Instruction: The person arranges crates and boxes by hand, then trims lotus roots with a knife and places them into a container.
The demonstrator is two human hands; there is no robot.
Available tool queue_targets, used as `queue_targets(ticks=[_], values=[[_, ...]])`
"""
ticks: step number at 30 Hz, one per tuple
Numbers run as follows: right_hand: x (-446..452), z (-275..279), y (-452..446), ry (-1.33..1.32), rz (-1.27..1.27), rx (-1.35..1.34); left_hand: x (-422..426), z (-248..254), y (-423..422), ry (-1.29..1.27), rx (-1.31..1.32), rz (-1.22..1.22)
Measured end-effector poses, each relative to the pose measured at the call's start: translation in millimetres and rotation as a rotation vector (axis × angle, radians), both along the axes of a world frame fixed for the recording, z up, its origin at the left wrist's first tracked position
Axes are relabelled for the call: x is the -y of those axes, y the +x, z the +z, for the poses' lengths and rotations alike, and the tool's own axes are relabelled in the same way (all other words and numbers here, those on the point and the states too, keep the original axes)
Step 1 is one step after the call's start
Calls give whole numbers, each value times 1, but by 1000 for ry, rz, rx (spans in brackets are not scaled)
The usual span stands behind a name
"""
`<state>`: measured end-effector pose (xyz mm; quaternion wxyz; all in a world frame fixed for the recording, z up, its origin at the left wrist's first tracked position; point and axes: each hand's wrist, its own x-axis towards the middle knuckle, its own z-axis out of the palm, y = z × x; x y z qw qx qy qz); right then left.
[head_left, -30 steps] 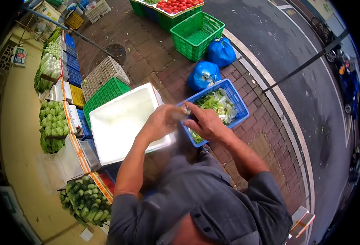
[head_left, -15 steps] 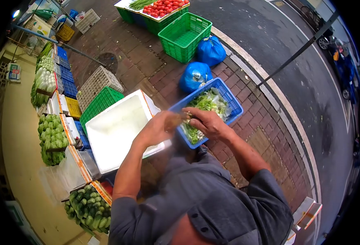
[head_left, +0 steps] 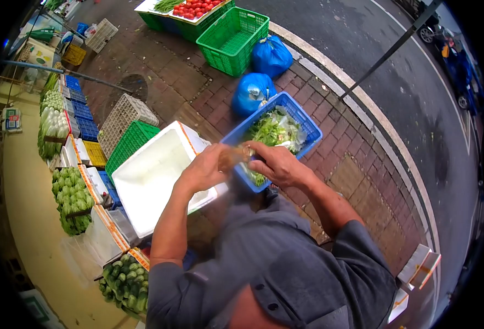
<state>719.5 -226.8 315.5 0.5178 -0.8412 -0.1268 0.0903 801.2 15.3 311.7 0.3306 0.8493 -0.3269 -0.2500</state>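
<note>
My left hand (head_left: 204, 169) and my right hand (head_left: 280, 165) meet in front of my body, over the near left side of a blue plastic crate (head_left: 314, 138). Leafy green trimmings (head_left: 275, 130) and some clear plastic lie inside the crate. My right fingers are bent and pinched near the left fingertips. The left fingers curl inward, partly smeared by blur. A brownish blurred patch shows between the hands, too unclear to name. Left of my left hand stands a white foam box (head_left: 154, 178), its inside facing up.
Two blue plastic bags (head_left: 253, 94) and a green crate (head_left: 232, 46) stand beyond. Tomatoes (head_left: 197, 7) lie on a stand at the top. Along the left wall are lettuces (head_left: 72, 189), cucumbers (head_left: 125, 282) and several crates. A kerb (head_left: 357, 82) borders the road at right.
The view has shifted slightly, so the crates and bags sit a little further left and higher. My hands stay together over the blue crate's edge, with small finger movement.
</note>
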Motion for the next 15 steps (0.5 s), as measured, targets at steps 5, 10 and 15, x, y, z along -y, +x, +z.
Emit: queue_targets(ticks=[5,10,15], values=[[7,-23,4,53,-2,26,5,-2,3,-45,7,-2],[24,-63,-5,377,-207,-172,3,2,2,-146,-102,68],[12,-61,-8,422,-336,-59,7,8,18,-250,-478,124]])
